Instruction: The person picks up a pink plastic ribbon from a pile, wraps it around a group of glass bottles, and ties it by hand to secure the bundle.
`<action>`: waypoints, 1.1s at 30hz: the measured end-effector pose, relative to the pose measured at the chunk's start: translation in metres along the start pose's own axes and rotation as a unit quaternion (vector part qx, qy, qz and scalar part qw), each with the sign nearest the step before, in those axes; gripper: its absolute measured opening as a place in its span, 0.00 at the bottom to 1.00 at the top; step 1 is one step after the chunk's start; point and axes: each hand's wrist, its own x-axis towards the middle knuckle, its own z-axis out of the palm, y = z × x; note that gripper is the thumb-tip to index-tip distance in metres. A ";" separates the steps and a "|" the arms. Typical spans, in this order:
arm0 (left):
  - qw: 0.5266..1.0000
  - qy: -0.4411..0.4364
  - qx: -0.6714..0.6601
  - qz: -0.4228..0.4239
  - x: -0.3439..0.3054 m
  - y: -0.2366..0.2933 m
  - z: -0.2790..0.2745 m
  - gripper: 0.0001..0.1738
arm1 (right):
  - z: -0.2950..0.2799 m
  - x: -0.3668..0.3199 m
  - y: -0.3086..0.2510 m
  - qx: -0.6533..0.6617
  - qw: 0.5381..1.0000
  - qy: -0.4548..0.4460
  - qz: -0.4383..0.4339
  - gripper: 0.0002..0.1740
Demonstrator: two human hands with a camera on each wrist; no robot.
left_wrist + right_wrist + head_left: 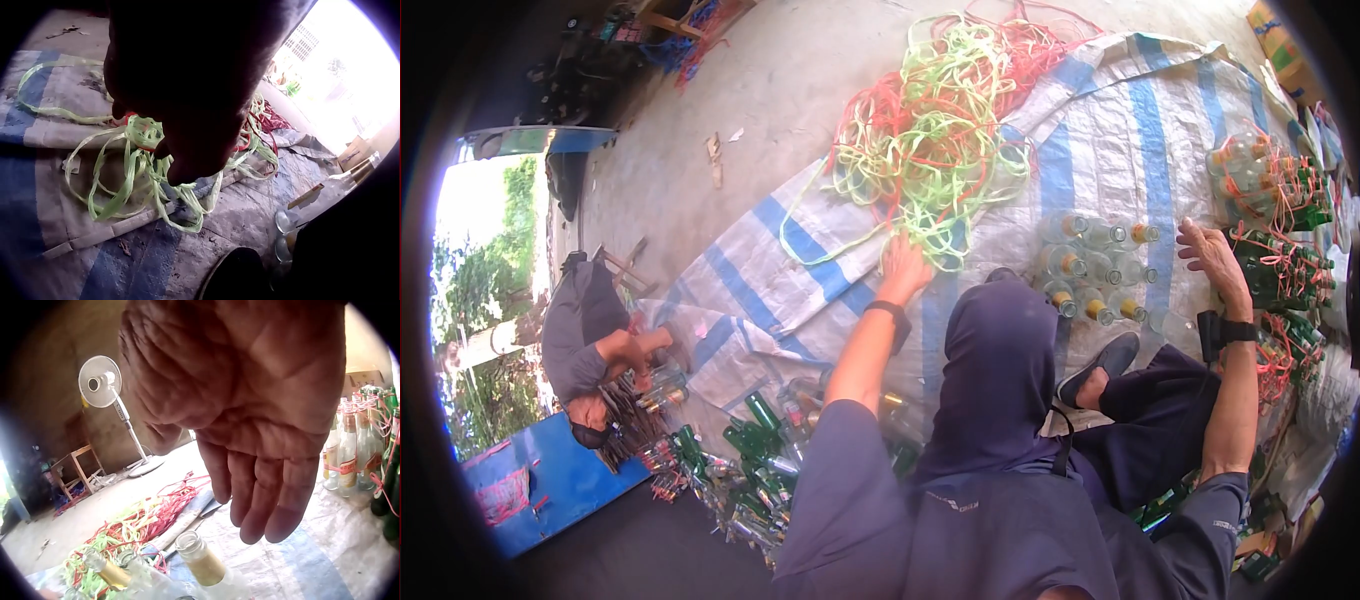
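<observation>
Loose green twine [945, 130] lies tangled with red twine [870, 120] on a striped sheet. My left hand [905, 270] reaches into the near edge of the heap. In the left wrist view that hand [181, 94] is a dark shape, its fingertips at the green strands [128, 181]; whether they pinch any is unclear. Raised with relaxed fingers, my right hand [1215, 262] holds nothing, to the right of a group of upright clear bottles [1103, 236]. The right wrist view shows its palm [250, 406] and extended fingers above a bottle with a gold label [203, 565].
Tied bundles of bottles [1250, 180] stand along the right side. Many loose green and clear bottles [750, 440] lie at lower left, near another person [585, 330] bent over bottles. A standing fan [100, 381] and a wooden frame [75, 472] are farther off.
</observation>
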 end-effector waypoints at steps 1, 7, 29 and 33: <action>0.999 -0.044 0.013 -0.020 0.002 0.001 0.000 0.25 | 0.001 -0.001 -0.002 -0.002 1.000 -0.004 0.002 0.41; 0.986 -0.156 0.020 -0.060 0.000 0.003 0.001 0.32 | 0.001 0.002 -0.004 -0.040 0.999 -0.030 -0.002 0.35; 0.985 0.119 -0.111 0.054 -0.079 -0.008 -0.017 0.12 | 0.008 -0.022 -0.019 -0.154 0.977 -0.006 -0.146 0.22; 0.989 0.094 -0.109 0.043 -0.096 -0.011 -0.016 0.11 | 0.004 -0.030 -0.029 -0.186 0.972 -0.022 -0.146 0.22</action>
